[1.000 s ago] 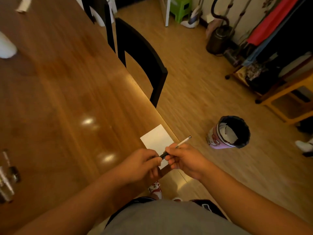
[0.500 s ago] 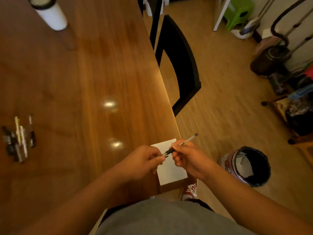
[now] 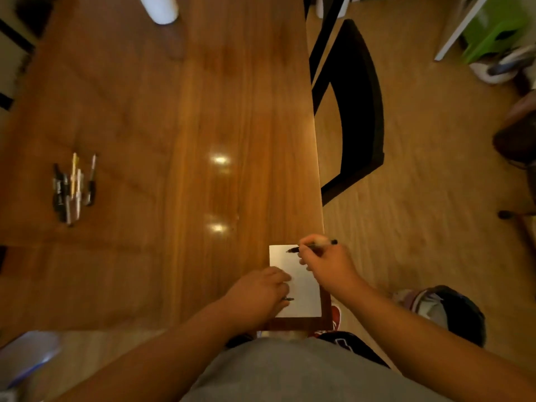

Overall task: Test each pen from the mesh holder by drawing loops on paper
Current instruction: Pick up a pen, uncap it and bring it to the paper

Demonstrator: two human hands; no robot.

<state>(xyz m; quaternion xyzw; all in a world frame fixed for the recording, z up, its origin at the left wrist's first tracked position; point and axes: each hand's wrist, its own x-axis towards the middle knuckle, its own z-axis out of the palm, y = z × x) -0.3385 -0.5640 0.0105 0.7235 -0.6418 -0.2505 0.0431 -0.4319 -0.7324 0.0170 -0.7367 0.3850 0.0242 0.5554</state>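
A small white sheet of paper (image 3: 307,300) lies at the near right corner of the wooden table (image 3: 174,111). My right hand (image 3: 327,262) grips a dark pen (image 3: 293,250), its tip pointing left over the paper's far edge. My left hand (image 3: 255,291) rests on the paper's left side, fingers curled round a small dark pen cap (image 3: 289,299) that pokes out below them. Several other pens (image 3: 71,187) lie side by side on the table at the far left. The mesh holder is out of view.
A white cup (image 3: 159,8) stands at the table's far end. A black chair (image 3: 356,111) is pushed against the table's right edge. On the floor at lower right sits a waste bin (image 3: 452,311) with a dark liner.
My hands have come apart: the left has pulled the cap off and dropped onto the paper, while the right has turned the pen's tip down toward the paper. The view swung left.
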